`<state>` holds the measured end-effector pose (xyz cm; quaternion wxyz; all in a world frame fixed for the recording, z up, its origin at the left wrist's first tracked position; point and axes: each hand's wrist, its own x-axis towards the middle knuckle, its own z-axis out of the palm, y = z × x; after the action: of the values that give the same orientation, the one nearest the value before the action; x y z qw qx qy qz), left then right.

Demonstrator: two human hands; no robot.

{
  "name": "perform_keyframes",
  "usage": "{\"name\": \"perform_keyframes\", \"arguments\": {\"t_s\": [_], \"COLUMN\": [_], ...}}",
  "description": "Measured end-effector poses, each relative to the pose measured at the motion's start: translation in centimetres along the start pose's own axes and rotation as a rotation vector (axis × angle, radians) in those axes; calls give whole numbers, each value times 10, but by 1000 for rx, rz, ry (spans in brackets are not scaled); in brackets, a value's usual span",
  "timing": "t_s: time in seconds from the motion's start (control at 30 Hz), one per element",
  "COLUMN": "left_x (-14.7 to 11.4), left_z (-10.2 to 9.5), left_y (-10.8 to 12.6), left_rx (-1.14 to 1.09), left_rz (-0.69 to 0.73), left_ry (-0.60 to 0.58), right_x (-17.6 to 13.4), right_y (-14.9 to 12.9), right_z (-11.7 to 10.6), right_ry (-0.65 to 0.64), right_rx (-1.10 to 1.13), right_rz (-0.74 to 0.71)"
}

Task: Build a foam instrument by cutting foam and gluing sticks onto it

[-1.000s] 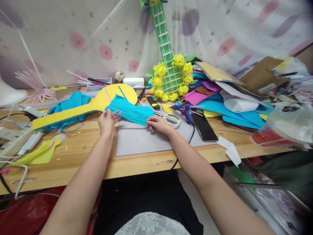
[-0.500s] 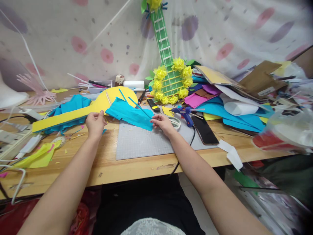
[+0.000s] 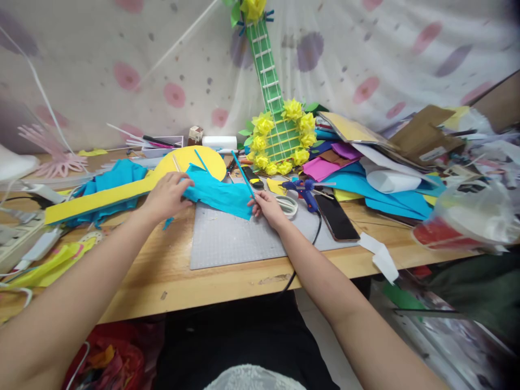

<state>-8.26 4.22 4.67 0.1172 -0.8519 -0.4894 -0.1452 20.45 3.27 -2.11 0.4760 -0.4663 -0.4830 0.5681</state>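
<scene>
My right hand [image 3: 266, 210] pinches the lower end of a thin blue stick [image 3: 242, 174], which tilts up and to the left. Under the stick lies a wrinkled strip of blue crepe paper [image 3: 221, 197], partly over a grey cutting mat [image 3: 227, 244]. At the strip's left end is my left hand [image 3: 168, 196], its fingers curved and apart from the thumb; whether they touch the paper is hard to see. Behind that hand rests a yellow guitar-shaped cutout [image 3: 97, 200] with a blue edge, and another short blue stick [image 3: 200, 161] on its rounded body.
A green paper guitar with yellow flowers [image 3: 277, 127] leans on the curtain. Right of the mat's middle are a blue glue gun [image 3: 306, 192], a phone [image 3: 336, 218] and a coiled white cable [image 3: 287, 206]. Coloured sheets [image 3: 377, 192] and a plastic cup [image 3: 450, 233] stand farther right.
My left hand has moved from the cutout's neck rightward to the crepe paper's left end, its fingers spreading. The stick in my right hand now points more steeply upward.
</scene>
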Motion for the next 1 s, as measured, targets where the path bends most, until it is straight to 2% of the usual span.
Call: {"name": "perform_keyframes", "arguments": {"t_s": [0.1,0.27,0.37,0.47,0.57,0.77,0.93,1.0], "left_x": [2,4,1,-8,-23,-53,-61,-62], "left_z": [16,30,28,21,13,12,9,7], "left_y": [5,9,10,11,12,11,4,4], "left_rx": [12,43,92,156,192,77,3,-33], "left_rz": [143,228,213,240,315,397,378,318], "left_ry": [0,35,48,57,-4,-194,-267,-268], "right_x": [0,1,1,0,-4,-12,-16,-14], "right_y": [2,4,5,7,9,3,-2,-2], "right_z": [2,2,1,2,5,9,9,9], "right_ry": [6,35,101,108,90,115,127,110], "right_rx": [-63,-83,-115,-163,-245,-592,-961,-1045], "right_rz": [-17,-70,-130,-186,-228,-319,-353,-372]}}
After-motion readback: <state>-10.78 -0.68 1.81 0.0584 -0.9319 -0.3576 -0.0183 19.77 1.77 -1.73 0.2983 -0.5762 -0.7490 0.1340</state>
